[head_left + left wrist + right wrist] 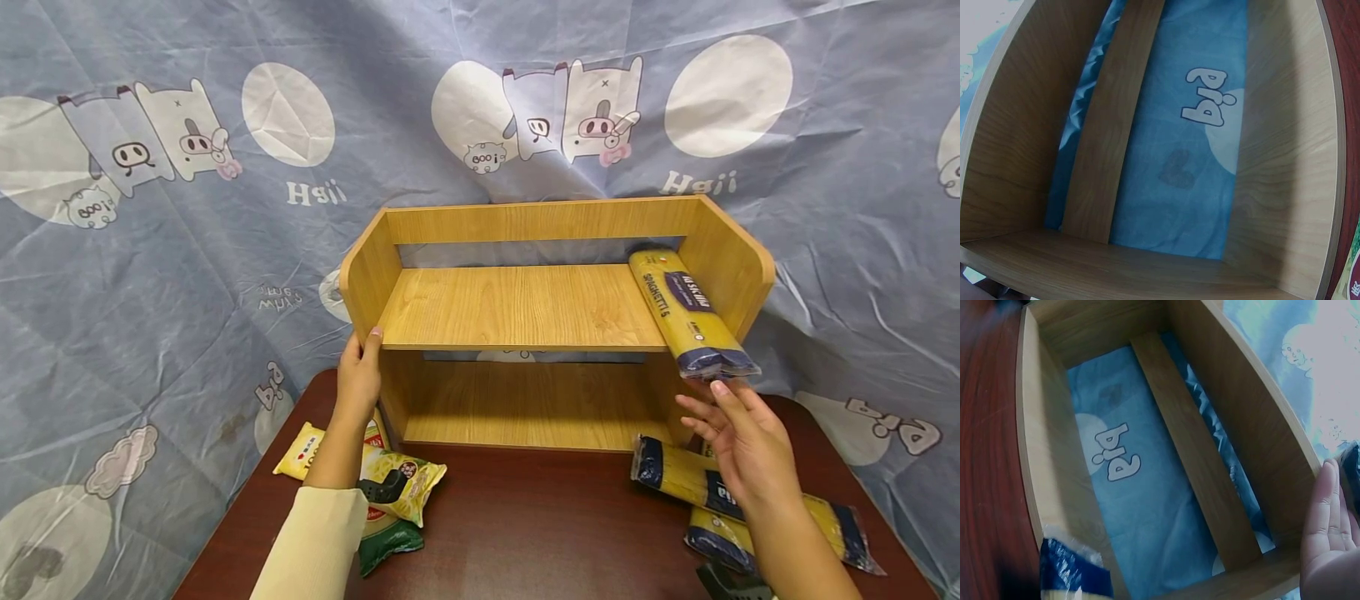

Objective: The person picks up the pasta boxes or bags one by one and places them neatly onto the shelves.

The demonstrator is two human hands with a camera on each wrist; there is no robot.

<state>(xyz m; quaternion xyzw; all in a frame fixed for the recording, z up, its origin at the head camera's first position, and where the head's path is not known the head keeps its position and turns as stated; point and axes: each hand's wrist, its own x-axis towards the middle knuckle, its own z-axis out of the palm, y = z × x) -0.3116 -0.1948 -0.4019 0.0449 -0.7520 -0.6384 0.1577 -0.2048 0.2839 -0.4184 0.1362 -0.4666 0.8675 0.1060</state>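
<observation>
A two-tier wooden shelf [517, 308] stands on the table. My left hand [360, 371] grips its left side panel, thumb at the front edge and the other fingers mostly hidden. On the right of the upper tier lies a yellow and blue spaghetti pack [686, 308], its front end jutting past the board. Just below that end is my right hand [750, 437], fingers loosely spread and holding nothing; whether a fingertip touches the wrapper I cannot tell. In the right wrist view, the right hand [1329, 537] appears beside the shelf's side panel with fingers extended.
More spaghetti packs [675, 471] lie crossed on the dark red table [525, 525] at the right, partly behind the right forearm. Yellow and green food bags [420, 487] are piled at the left, partly under the left arm. A patterned blue-grey cloth [375, 125] hangs behind.
</observation>
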